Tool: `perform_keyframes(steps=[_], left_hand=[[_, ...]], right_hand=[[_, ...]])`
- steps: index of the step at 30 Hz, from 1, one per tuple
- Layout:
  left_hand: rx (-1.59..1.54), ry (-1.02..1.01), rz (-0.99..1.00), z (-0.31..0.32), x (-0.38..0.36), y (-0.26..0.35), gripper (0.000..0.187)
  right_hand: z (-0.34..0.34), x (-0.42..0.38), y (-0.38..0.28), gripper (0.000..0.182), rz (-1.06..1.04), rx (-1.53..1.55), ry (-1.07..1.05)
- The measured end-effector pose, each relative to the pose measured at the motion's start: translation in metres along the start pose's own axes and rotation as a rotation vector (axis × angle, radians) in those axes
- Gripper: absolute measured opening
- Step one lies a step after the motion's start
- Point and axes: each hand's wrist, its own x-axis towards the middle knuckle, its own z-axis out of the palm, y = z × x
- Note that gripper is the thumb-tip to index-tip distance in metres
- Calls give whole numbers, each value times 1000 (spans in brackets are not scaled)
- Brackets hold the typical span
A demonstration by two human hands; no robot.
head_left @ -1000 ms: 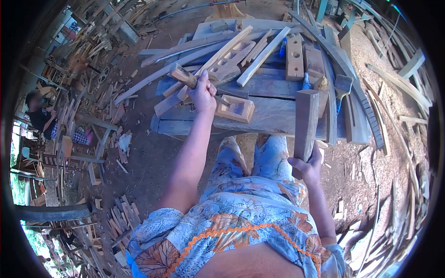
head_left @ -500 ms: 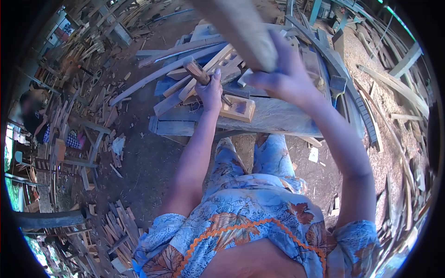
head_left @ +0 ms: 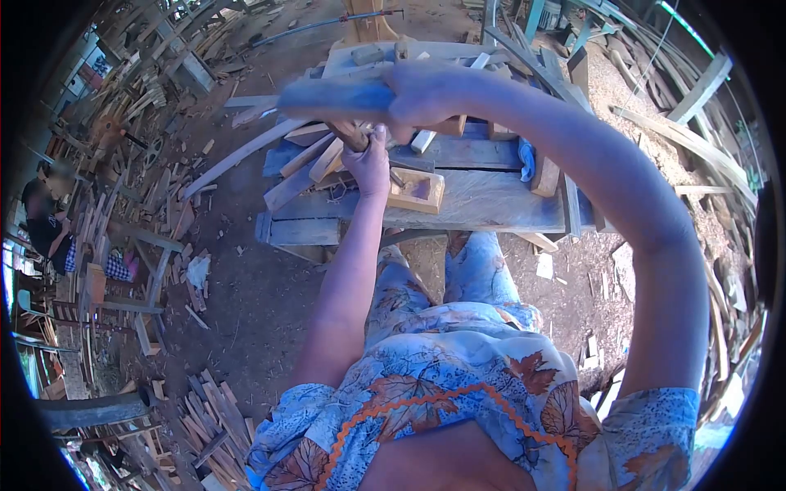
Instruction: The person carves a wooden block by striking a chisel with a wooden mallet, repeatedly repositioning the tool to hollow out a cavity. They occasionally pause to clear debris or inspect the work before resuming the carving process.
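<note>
My left hand (head_left: 368, 168) is wrapped round the wooden handle of a chisel (head_left: 349, 133), whose tip meets a wooden block (head_left: 416, 191) with a rectangular recess. The block lies near the front edge of the workbench (head_left: 491, 200). My right hand (head_left: 417, 96) grips a thick wooden mallet (head_left: 332, 98), blurred by motion. The mallet is over the top of the chisel handle and hides it; whether they touch I cannot tell.
Wooden pieces (head_left: 304, 155) lie left of the block, and a blue cloth (head_left: 526, 159) lies at the bench's right. A person (head_left: 47, 221) sits at the far left. Scrap wood (head_left: 214, 417) is piled at the lower left.
My right hand has swung the mallet down and to the left, from high above the bench to the chisel handle. My left hand keeps its hold. The view has shifted slightly.
</note>
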Motion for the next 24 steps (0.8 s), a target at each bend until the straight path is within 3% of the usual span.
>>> perform_keyframes(steps=[2,4,6,7,8,12,14,16,18,20,24], left_hand=[[-5,-9,16,-3,3,-5,26],[52,-4,48,-7,9,-12,25],[112,2,76,-13,8,-20,24],[112,12,56,-11,6,-15,21],[111,22,39,-10,6,-14,20],[59,-20,65,-9,5,-11,21],[68,3,17,-7,4,-9,20],[77,-7,44,-6,4,-10,20],[85,-19,68,-6,2,-12,19],[57,-4,18,-7,2,-12,19],[51,-43,106,-8,8,-16,25]], right_hand=[[-9,1,-8,56,62,-114,-250],[-19,6,-20,56,78,-295,-291],[-14,14,-18,58,46,-28,-18],[-8,14,-15,61,-96,71,163],[1,14,-11,61,-99,67,162],[7,-4,-5,62,-19,-124,36],[-9,4,-9,61,89,-210,-285],[-14,7,-15,60,18,-367,-203],[-13,7,-16,57,-49,-1,166],[-9,-1,-15,54,-112,93,200],[16,-14,2,54,-142,-141,152]])
